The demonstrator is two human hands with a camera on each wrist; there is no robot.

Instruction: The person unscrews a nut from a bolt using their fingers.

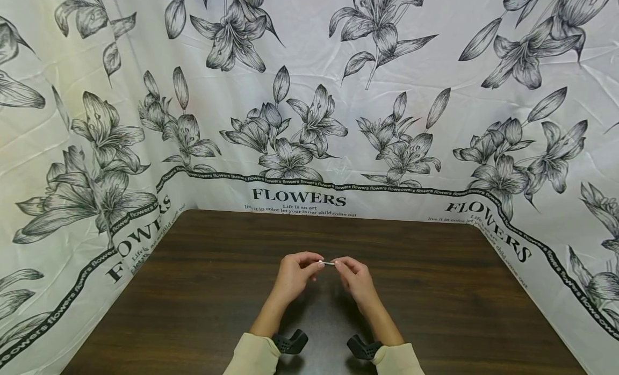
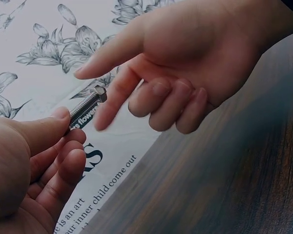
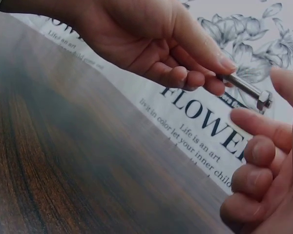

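A small metal bolt (image 1: 328,263) with a threaded shank is held up over the table in the head view. My left hand (image 1: 292,277) pinches its far end between thumb and fingers. A shiny hex piece (image 2: 101,93) sits at the free end of the shank, pointing at my right hand (image 1: 357,281). In the right wrist view, that hand's thumb and index finger stand apart on either side of the hex piece (image 3: 264,100), with gaps showing. Its other fingers (image 2: 161,105) are bent loosely toward the palm and hold nothing.
Below both hands lies a dark wood-grain table (image 1: 217,310). White cloth (image 1: 309,58) printed with flowers and lettering hangs along its back and sides. Each wrist wears a black device (image 1: 290,343).
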